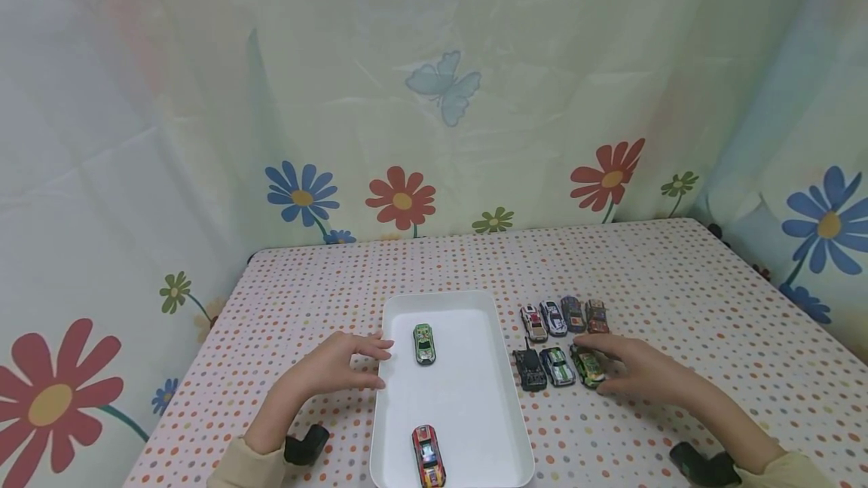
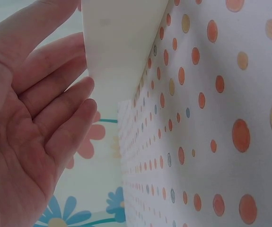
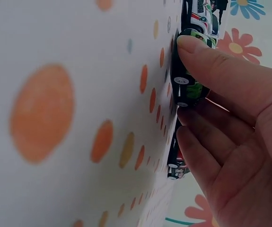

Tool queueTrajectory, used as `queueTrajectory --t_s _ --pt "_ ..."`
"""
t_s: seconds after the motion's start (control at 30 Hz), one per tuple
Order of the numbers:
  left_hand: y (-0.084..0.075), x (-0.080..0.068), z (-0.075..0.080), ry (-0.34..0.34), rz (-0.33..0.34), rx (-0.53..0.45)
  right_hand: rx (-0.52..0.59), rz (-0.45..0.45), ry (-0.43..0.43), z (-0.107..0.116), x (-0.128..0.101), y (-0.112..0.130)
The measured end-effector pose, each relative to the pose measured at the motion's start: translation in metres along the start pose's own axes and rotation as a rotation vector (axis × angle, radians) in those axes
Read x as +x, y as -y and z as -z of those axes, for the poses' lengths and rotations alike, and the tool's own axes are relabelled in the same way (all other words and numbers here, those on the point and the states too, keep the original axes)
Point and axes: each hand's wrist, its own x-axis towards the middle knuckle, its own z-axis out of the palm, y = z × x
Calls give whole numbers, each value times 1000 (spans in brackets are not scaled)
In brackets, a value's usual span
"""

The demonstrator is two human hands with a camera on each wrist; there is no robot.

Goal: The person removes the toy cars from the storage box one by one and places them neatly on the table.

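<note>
At the left rim of a white tray (image 1: 468, 390) is my left hand (image 1: 332, 364), its fingers loosely extended and holding nothing. The left wrist view shows those fingertips right at the tray's outer wall (image 2: 121, 42). My right hand (image 1: 644, 371) pinches a green and black toy car (image 1: 586, 366) between thumb and fingers, low over the tablecloth. In the right wrist view the thumb lies on one end of that car (image 3: 192, 85). Inside the tray are a green toy car (image 1: 424, 345) toward the far end and a red and yellow one (image 1: 429, 456) near the front.
Right of the tray, a black toy vehicle (image 1: 530, 369) and a white and green car (image 1: 558, 367) stand beside the pinched one. Behind them is a row of several cars, including a dark blue one (image 1: 573, 315) and a reddish-brown one (image 1: 597, 316). A dotted cloth (image 1: 325, 285) covers the table.
</note>
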Motion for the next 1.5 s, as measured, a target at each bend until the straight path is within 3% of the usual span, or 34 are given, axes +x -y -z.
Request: queueTrajectory --t_s 0.17,0.33,0.53,0.7,0.83,1.07,1.27,1.5 --pt "0 1 -1 -1 0 3 -17 8 -4 7 0 6" --pt "0 0 0 -5 4 -1 -64 87 -82 23 6 23" --pt "-1 -1 0 -8 12 -8 -43 136 -150 32 22 57" --pt "-1 -1 0 -9 8 -6 -56 262 -164 26 40 93" --pt "-1 -1 0 -9 6 1 -61 336 -108 13 54 122" --pt "0 0 1 -6 3 4 -40 357 99 -22 63 160" --pt "-1 0 1 0 6 11 -83 446 243 -52 63 174" --pt "-1 0 1 2 -4 12 -159 559 279 -73 59 177"
